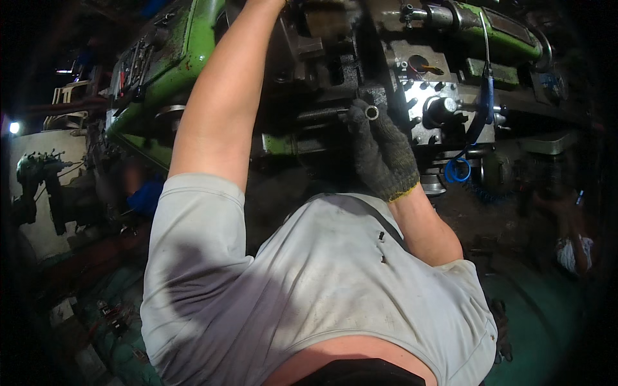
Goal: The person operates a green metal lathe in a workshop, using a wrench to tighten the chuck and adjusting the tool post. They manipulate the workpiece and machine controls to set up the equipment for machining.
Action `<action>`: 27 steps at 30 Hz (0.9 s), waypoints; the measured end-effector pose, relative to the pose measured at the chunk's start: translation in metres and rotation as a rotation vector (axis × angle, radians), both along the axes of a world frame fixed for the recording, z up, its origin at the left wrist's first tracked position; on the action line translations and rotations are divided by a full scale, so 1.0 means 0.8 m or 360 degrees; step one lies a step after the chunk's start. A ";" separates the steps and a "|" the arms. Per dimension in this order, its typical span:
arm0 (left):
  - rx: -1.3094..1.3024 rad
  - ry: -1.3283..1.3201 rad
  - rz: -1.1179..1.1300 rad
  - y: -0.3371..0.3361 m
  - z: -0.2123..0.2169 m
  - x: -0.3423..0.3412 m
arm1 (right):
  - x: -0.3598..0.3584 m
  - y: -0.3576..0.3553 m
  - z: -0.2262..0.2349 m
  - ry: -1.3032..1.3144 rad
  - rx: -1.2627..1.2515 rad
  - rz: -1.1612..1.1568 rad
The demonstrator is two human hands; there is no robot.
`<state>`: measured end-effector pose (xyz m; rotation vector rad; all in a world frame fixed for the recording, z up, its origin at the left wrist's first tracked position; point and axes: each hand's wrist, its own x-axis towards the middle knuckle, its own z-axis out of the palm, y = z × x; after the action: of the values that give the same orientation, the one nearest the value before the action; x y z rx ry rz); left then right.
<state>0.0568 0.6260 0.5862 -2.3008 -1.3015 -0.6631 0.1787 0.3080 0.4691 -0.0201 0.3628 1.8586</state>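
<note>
The right hand [380, 151], in a dark knitted glove, has its grip clamped on a small steel tube [372, 112] at the green lathe's [193, 51] carriage front, end outward. The left hand reaches beyond view, grip untellable.

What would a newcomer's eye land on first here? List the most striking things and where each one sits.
First, the gloved right hand at centre, pinching a small metal tube against the dark machine parts. Next, the green lathe across the top, with the bare left arm reaching up until its hand leaves the frame. A blue coiled hose hangs to the right of the glove.
</note>
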 end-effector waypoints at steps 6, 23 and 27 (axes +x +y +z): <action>-0.0226 -0.0073 0.0000 0.009 0.019 -0.002 | -0.026 0.022 0.037 -0.0205 0.0285 -0.0043; -0.0329 -0.0147 -0.0549 0.004 0.026 -0.021 | -0.015 0.236 -0.053 -0.2363 -0.0442 -0.1454; 0.0082 -0.0241 -0.0571 0.026 -0.020 -0.033 | 0.013 0.290 -0.091 -0.2581 -0.0593 -0.1610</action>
<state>0.0303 0.6470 0.5701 -2.5055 -0.9230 -0.9916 0.1888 0.5403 0.3964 -1.2531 -0.4011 0.3602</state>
